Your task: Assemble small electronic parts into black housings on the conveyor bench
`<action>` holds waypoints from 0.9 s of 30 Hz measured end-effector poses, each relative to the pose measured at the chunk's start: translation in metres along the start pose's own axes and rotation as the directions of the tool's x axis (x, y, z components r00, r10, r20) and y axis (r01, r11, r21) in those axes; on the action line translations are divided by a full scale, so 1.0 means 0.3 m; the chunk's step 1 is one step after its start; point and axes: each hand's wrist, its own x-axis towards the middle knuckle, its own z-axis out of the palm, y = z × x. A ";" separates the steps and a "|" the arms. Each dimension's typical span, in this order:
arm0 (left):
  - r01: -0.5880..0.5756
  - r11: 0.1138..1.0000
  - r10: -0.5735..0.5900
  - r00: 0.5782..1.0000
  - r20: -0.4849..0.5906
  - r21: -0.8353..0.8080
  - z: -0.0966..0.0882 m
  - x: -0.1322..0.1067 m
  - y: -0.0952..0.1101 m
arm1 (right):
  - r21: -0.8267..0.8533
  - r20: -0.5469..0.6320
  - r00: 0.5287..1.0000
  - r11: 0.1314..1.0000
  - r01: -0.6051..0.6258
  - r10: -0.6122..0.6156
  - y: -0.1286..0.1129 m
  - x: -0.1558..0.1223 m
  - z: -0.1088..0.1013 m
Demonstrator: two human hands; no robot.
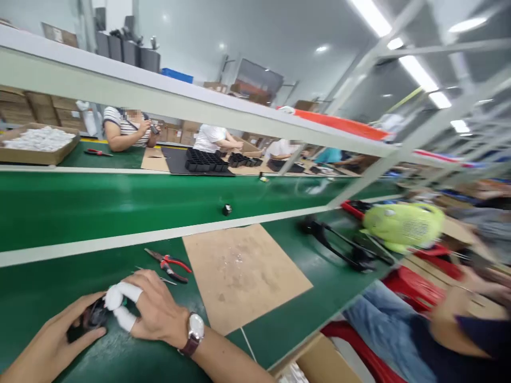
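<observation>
Low on the left of the head view, my left hand [59,332] is wrapped round a small black plastic part [95,315], held just above the green bench. My right hand [155,311] wears white finger covers on its thumb and forefinger. Those two fingertips are pinched together against the part's right side; what lies between them is hidden, though a speck of green shows there. Beyond the right hand lie pliers [170,264] with red and black handles. A thin metal tool [168,281] pokes out beside its knuckles.
A brown cardboard sheet [247,271] lies right of my hands. Behind a pale rail runs a green conveyor belt [99,207] bearing a small black piece [227,209]. To the right are a lime-green fan-like device [403,226] and a seated co-worker [399,324]; others sit across the belt.
</observation>
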 end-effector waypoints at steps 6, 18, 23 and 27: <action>-0.111 0.993 0.111 0.994 -0.023 -0.030 -0.043 0.017 0.054 | 0.164 -0.133 0.991 0.986 0.041 -0.019 -0.043 0.021 -0.020; -0.096 0.993 0.096 0.995 0.000 -0.069 -0.057 0.000 0.085 | 0.040 -0.073 0.997 0.998 0.043 -0.040 -0.071 0.011 0.006; -0.109 0.991 0.110 0.994 -0.001 -0.080 -0.054 -0.001 0.083 | 0.040 -0.066 0.997 0.998 0.050 -0.048 -0.074 0.012 0.007; -0.115 0.991 0.114 0.993 -0.008 -0.074 -0.049 -0.004 0.081 | 0.033 -0.049 0.998 0.998 0.049 -0.047 -0.074 0.009 0.011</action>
